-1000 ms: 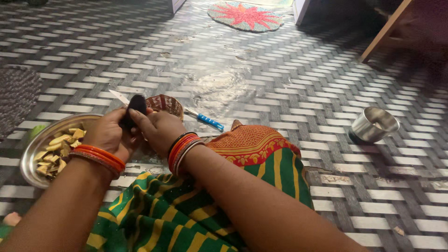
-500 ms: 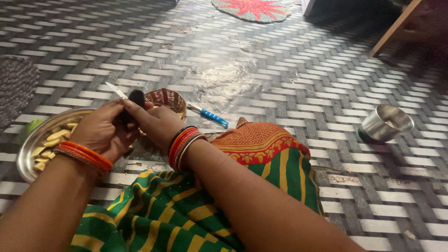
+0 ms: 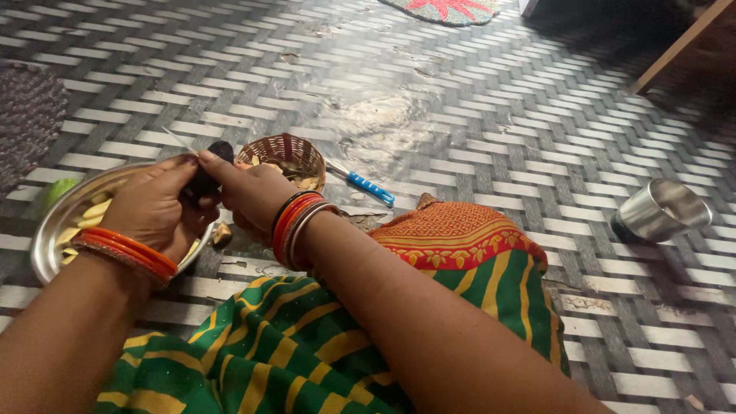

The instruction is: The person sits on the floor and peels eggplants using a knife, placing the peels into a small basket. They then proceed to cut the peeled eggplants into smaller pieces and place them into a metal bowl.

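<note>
On the floor, over the lap: both hands meet just above a green and yellow striped cloth with an orange border [image 3: 460,238], close to the person's body.
Left hand: the left hand [image 3: 153,211], orange bangles at its wrist, is curled around a dark handle [image 3: 207,180], fingers closed on it. A thin pale blade [image 3: 178,139] juts out past the knuckles, pointing away from the body, which looks like a safe way to cut.
Right hand: the right hand [image 3: 257,195], red bangles at the wrist, is pressed against the left, its forefinger and thumb pinching at the top of the dark handle. Whether a small piece of food sits between the fingers I cannot tell.
Steel plate: a round steel plate [image 3: 46,245] lies under the left hand, holding pale yellow cut pieces [image 3: 92,215]; held over it, the work would likely drop straight in.
Basket: a small woven basket [image 3: 287,153] stands just beyond the hands, within easy reach.
Spare tool: a blue-handled tool [image 3: 368,186] lies beside the basket.
Steel cup: a steel cup [image 3: 659,215] lies on its side, well apart to the right.
Surface: a floor [image 3: 460,115] with a grey and white woven pattern, shiny and wet-looking in the middle.
Room: a red patterned mat [image 3: 448,9] at the far edge, a wooden leg [image 3: 675,50] at upper right, a dark rough mat [image 3: 27,115] at left.
</note>
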